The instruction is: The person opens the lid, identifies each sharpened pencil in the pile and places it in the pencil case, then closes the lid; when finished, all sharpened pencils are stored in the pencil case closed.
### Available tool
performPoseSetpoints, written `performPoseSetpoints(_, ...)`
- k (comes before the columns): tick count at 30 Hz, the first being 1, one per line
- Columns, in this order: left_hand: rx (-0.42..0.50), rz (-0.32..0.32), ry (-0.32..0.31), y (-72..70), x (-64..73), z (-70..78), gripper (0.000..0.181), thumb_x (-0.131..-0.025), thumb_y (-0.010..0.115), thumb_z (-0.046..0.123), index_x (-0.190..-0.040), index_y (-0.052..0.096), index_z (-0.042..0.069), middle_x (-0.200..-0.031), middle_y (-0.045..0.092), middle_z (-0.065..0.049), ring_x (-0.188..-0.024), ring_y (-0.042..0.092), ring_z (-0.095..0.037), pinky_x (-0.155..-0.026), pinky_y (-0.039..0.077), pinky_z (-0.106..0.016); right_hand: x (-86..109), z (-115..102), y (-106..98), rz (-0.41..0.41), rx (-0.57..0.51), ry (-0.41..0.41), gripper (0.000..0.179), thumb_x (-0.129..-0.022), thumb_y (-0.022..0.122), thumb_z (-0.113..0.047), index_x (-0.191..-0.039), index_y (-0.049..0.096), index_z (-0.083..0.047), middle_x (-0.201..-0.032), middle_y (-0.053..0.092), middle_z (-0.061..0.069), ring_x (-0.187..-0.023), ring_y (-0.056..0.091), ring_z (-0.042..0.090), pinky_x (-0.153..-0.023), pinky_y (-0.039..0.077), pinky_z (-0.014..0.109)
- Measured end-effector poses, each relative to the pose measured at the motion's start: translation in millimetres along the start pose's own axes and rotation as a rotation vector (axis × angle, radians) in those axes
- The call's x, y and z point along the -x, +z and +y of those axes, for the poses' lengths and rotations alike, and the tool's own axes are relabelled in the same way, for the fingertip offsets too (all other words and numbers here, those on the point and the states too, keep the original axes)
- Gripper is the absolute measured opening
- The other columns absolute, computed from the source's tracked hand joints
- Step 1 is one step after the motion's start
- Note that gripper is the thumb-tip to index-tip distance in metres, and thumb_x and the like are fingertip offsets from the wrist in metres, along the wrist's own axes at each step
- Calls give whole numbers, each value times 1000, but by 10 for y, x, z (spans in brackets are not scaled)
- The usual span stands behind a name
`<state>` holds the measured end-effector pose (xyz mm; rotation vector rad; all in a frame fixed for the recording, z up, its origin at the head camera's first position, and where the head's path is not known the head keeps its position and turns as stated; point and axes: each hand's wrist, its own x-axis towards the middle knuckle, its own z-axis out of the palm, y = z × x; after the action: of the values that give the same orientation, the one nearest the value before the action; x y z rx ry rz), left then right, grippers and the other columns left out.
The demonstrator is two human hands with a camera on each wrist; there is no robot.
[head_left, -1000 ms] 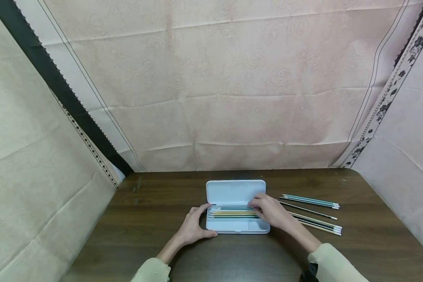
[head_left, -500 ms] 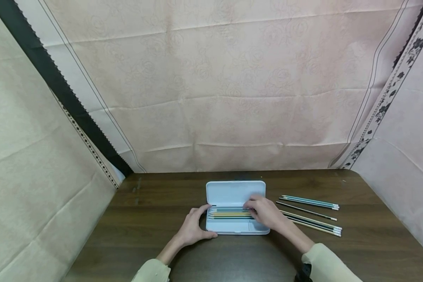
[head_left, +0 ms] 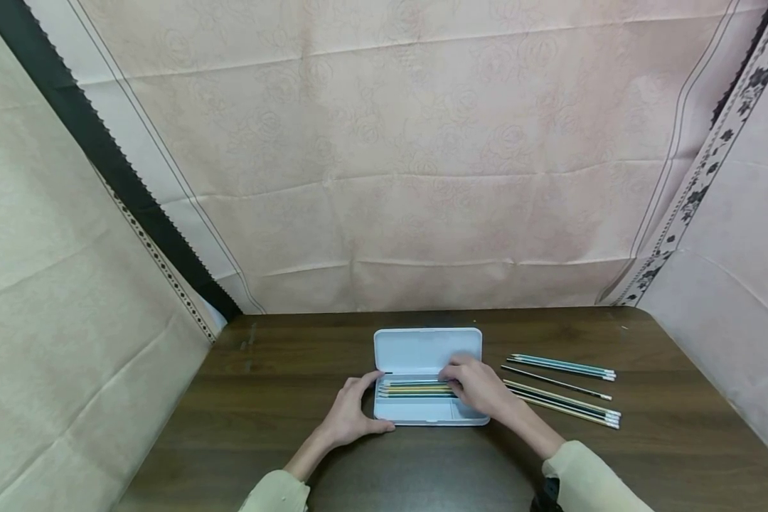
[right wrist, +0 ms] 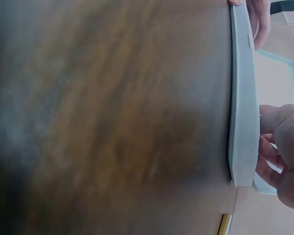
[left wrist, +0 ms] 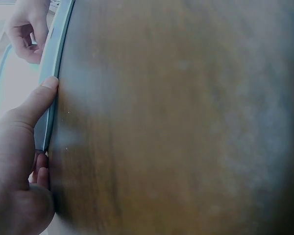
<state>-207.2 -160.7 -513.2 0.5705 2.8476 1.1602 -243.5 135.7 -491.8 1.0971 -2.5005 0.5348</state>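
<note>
A pale blue pencil case (head_left: 416, 411) lies with its lid (head_left: 422, 348) raised on the table. Blue, yellow and green pencils (head_left: 412, 388) lie lengthwise inside. My left hand (head_left: 348, 412) grips the case's left end, thumb on the front edge and fingers at the back corner. The left wrist view shows that thumb (left wrist: 41, 95) against the case's side. Over the right part of the pencils is my right hand (head_left: 480, 387), its fingers bent down into the case. In the right wrist view the case wall (right wrist: 244, 112) hides those fingertips, so whether they pinch a pencil is unclear.
To the right of the case lie a group of blue pencils (head_left: 563, 366), a single dark pencil (head_left: 557, 382) and a group of yellow and dark pencils (head_left: 569, 405). The brown wooden table (head_left: 294, 355) ends at a cloth backdrop (head_left: 422, 213).
My right hand has slid a little to the left along the pencils in the case. My left hand keeps its place on the case.
</note>
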Motion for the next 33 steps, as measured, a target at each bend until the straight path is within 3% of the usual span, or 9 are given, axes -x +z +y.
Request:
performPoseSetpoints(8,-1,-3,-5,3,4,3,93,-71,89,47,-148,47,17,-136,50,-10,-123,43,-29,-95,41,-53,37,16,-44,5,-28,16,15,-82,80,0,-92,77,-11,-89,62,-3,-80,58,12,-71,53,32)
performPoseSetpoints(16,-2,-4,-5,-1,2,-3,93,-72,89,48,-148,46,16,-137,50,-11,-123,43,-30,-95,41,-54,210,119,-316,24,-73,106,20,-81,81,1,-98,77,-8,-93,65,1,-78,56,12,-69,53,30)
performPoseSetpoints(20,0,-4,-12,-1,4,-8,93,-71,89,48,-148,46,16,-136,50,-11,-122,43,-30,-94,41,-54,339,258,-478,51,-133,137,21,-82,78,5,-99,76,-6,-92,66,-1,-74,56,9,-65,52,27)
performPoseSetpoints(24,0,-4,-12,-1,2,-5,93,-71,89,48,-148,46,16,-136,50,-11,-122,43,-30,-94,41,-54,502,454,-635,142,-162,89,23,-80,76,12,-96,75,-4,-88,67,1,-72,57,7,-61,51,27)
performPoseSetpoints(28,-1,-5,-5,-1,-1,0,93,-71,89,48,-148,46,16,-136,51,-10,-122,43,-30,-95,41,-53,692,672,-772,220,-136,60,27,-75,76,16,-93,74,-4,-85,67,2,-71,57,4,-58,49,27)
performPoseSetpoints(33,-1,-2,1,2,-2,-11,94,-71,89,49,-148,46,16,-137,51,-9,-123,43,-29,-95,41,-53,921,903,-893,246,-119,94,28,-73,76,17,-90,73,-5,-83,67,1,-70,57,3,-57,48,24)
